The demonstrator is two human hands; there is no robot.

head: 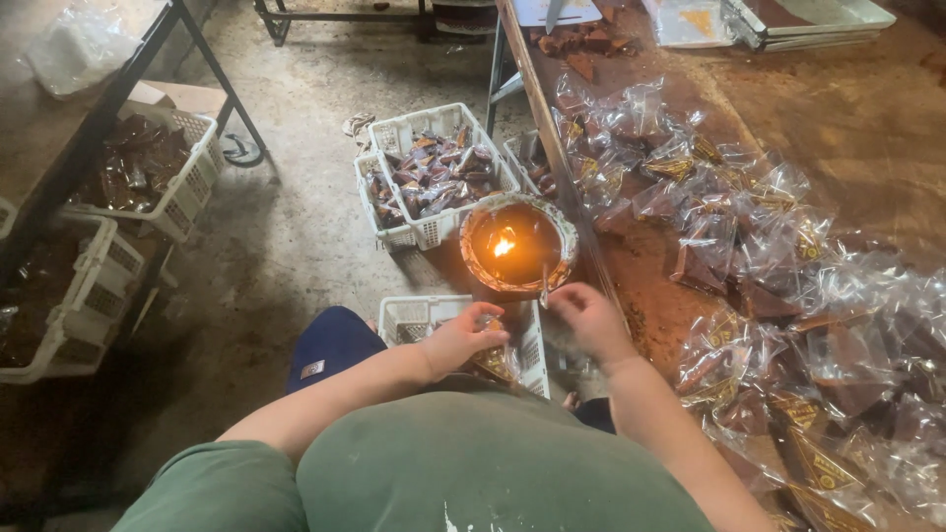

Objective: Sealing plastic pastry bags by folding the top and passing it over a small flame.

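While bent over a round bowl [517,246] with a small flame [504,246] inside, held a clear packet [498,363] in the left hand [463,335], in the lower middle of the frame, with fingers curled and pinching its upper edge. Held it just above a white basket [414,315], near the bowl's lower rim. Had the right hand [588,313] a little to the right, close to the bowl, fingers pressed together and apparently pinching a thin rod [545,284] (too small to tell what kind) that pointed toward the flame.

Judged as partly done only. Could see two filled baskets [434,172] above the bowl in the middle of the frame, full of dark packets, and more filled baskets [148,172] on a low rack at the left edge. Could see almost nothing yet in the white basket under the hands. Still found a large heap of clear packets [749,227] with brown pieces, spread over the long table [867,128] along the right side, down to the lower right corner; cannot tell which of them were already closed. Noticed also loose brown pieces [576,44] and flat trays [808,20] at the top of the frame.
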